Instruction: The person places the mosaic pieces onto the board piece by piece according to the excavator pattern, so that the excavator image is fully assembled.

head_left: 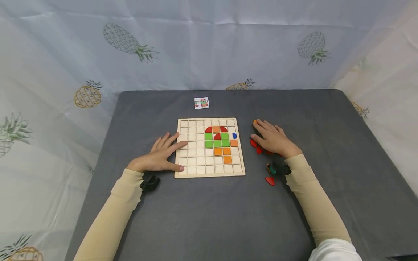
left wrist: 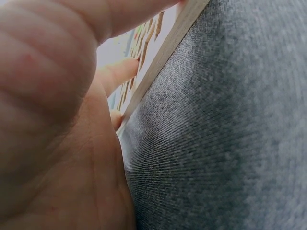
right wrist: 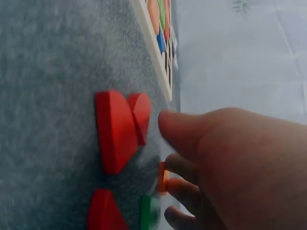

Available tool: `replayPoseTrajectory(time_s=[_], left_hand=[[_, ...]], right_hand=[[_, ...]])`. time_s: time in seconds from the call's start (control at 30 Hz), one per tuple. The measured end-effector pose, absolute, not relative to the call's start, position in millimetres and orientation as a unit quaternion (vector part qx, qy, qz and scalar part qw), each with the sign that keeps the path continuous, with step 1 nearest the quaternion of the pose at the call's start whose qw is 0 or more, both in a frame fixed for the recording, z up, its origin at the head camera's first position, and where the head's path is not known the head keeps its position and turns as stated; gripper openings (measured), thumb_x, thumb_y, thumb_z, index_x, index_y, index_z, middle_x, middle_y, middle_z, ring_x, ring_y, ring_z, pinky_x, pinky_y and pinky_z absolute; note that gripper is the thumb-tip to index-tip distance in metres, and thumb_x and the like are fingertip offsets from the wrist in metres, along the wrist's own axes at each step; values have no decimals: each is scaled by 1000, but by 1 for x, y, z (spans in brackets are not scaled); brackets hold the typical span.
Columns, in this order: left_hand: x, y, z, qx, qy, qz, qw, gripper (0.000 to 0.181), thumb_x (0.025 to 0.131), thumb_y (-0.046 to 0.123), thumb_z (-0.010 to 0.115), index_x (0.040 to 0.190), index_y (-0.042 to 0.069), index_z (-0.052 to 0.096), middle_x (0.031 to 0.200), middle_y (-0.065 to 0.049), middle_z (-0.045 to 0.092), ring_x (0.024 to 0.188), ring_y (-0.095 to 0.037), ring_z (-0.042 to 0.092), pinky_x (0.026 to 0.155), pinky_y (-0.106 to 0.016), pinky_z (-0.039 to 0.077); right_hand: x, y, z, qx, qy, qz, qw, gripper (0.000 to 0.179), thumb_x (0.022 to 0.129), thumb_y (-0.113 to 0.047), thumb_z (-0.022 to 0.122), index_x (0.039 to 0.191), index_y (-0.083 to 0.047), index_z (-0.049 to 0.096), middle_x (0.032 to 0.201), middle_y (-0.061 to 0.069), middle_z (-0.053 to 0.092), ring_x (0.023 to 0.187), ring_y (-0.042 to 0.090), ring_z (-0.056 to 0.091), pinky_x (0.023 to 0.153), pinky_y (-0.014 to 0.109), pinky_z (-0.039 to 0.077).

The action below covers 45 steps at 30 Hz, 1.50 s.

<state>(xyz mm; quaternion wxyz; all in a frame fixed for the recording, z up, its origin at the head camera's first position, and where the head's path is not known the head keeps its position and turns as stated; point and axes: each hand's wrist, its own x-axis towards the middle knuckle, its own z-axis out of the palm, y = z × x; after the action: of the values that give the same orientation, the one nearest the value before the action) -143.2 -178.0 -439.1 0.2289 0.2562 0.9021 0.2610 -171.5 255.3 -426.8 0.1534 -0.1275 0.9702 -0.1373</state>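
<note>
A light wooden grid board (head_left: 192, 161) lies on the table, holding green squares (head_left: 217, 143), orange squares (head_left: 227, 159), red rounded pieces (head_left: 223, 129) and a blue piece (head_left: 234, 136). My left hand (head_left: 156, 157) rests at the board's left edge, fingers spread, with the thumb near the lower left corner. To the right of the board, my right hand (head_left: 274, 139) reaches over loose pieces. Its fingertips are right at an orange piece (right wrist: 162, 178), while the thumb stands apart from it. Red quarter-round pieces (right wrist: 115, 132) and a green piece (right wrist: 146, 211) lie below that hand, partly hidden.
A small printed card (head_left: 201, 103) with a coloured pattern lies behind the board. One red piece (head_left: 270, 181) sits closer to me, near the right wrist. Beyond the dark grey tabletop (head_left: 202, 217) hangs a pineapple-print curtain (head_left: 196, 54).
</note>
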Motion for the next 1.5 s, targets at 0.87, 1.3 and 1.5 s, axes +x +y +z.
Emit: replayPoseTrajectory(time_s=[0.87,1.3,1.5], left_hand=[[-146,-179,-440,254,903,258,231,95,85,50,78,162,26,27,173,-8,-6,157,-39,-16,123,-63,-10],[-146,-177,-441,251,903,260,232,96,84,49,79,162,26,28,173,-8,-5,158,-37,-17,124,-62,-10],[-146,-176,-440,250,904,258,233,96,84,49,79,162,26,27,173,-8,-5,158,-37,-16,124,-62,-10]], right_hand=[[-167,243,-431,-148,982,-116,-9,31,96,-14,68,127,-15,73,119,14,69,112,38,55,111,63,30],[-151,211,-417,-242,939,-245,-18,25,95,-10,70,120,-8,70,121,10,67,107,29,55,91,45,50],[-137,187,-416,-309,919,-240,-41,17,93,-10,71,110,-9,73,115,5,69,103,23,56,87,38,50]])
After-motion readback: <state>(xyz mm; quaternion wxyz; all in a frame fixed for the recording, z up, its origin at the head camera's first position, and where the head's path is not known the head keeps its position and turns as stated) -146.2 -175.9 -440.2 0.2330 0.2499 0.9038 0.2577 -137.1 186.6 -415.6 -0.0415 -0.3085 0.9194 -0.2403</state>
